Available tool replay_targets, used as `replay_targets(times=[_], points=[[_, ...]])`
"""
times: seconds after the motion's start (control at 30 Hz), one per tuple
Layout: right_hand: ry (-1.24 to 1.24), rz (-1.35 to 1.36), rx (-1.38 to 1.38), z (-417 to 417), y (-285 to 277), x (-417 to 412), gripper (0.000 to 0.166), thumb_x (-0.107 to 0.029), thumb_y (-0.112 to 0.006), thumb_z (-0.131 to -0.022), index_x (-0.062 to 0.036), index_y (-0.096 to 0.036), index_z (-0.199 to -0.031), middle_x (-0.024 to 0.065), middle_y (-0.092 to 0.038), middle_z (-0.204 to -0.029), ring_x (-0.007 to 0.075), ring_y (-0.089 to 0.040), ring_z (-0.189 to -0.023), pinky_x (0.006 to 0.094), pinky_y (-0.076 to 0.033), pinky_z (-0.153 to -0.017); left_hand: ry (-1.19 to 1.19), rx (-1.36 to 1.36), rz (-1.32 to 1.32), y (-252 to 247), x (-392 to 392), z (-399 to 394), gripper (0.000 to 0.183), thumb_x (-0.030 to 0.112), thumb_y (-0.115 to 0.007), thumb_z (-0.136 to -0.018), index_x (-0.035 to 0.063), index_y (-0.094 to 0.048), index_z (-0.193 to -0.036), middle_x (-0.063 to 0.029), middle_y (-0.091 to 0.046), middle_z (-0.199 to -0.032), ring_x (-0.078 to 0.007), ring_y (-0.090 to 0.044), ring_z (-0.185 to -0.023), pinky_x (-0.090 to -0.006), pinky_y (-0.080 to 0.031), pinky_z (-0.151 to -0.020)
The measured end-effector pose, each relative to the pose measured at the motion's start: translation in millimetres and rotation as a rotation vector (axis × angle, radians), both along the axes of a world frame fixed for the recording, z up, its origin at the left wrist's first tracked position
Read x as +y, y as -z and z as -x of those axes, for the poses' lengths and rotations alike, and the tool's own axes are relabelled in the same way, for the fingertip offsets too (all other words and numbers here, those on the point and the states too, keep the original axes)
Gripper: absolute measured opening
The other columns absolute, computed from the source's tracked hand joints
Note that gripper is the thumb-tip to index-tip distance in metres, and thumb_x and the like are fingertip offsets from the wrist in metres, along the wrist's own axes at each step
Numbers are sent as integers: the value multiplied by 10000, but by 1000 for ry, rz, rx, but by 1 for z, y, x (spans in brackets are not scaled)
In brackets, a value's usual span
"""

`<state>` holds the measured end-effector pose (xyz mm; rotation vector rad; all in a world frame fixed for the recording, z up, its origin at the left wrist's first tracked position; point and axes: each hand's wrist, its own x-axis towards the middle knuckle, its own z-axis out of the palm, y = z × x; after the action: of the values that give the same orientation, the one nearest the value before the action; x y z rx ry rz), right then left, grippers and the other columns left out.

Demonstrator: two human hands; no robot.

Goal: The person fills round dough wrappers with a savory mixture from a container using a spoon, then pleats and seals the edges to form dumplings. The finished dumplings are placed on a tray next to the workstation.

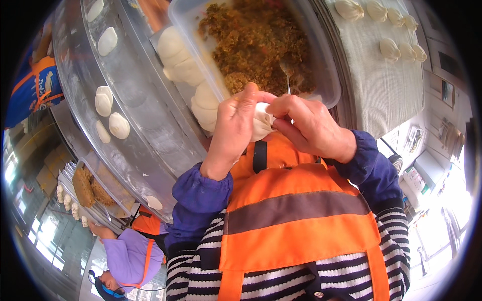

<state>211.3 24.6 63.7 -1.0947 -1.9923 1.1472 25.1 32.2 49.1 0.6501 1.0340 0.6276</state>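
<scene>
Just above my orange apron, my left hand [236, 124] cups a bun of white dough [262, 122] with a gathered, pleated top. The fingers of my right hand [314, 126] pinch the dough's edge from the other side. Whatever lies inside the bun is hidden. Beyond my hands is a translucent plastic tub [329, 84] of brown chopped filling [260, 41]. A metal spoon [288, 77] rests in that filling, its handle partly covered by my right hand. Overlapping flat dough wrappers [184, 60] lie along the tub's left side.
On the left runs a floured metal conveyor [143, 90] carrying loose dough rounds [119, 125]. Pleated buns [389, 49] sit on a cloth-covered tray [380, 94] at right. A co-worker in a purple top [131, 256] is at lower left, near another filling tub [109, 184].
</scene>
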Motion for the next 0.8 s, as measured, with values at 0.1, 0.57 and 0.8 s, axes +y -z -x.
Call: replay_targets(times=[0.1,0.57,0.8], points=[[-63,-7,-42,-4,-1,-1,171,54,-674,-829,-13,-632,-981,123,-627,-852,294,-645,-712,370,-508,-603,62,19,-33,6,2,3,566,489,-415,-1058,-7,-686,-1014,-61,-670,-854,-106,-643,-740,-237,-512,-563],[18,-113,-131,0,-9,-3,239,58,-686,-781,-35,-643,-998,104,-590,-868,276,-628,-701,366,-515,-597,11,110,-68,12,3,2,512,438,-476,-1056,-20,-686,-963,-22,-662,-840,-71,-609,-779,-236,-498,-646],[-130,-261,-242,-3,-17,14,268,55,-697,-719,-41,-621,-958,90,-567,-841,262,-607,-672,351,-506,-550,62,-42,-3,-1,12,0,550,477,-446,-1056,-8,-682,-951,-28,-652,-845,-84,-611,-753,-243,-508,-658]])
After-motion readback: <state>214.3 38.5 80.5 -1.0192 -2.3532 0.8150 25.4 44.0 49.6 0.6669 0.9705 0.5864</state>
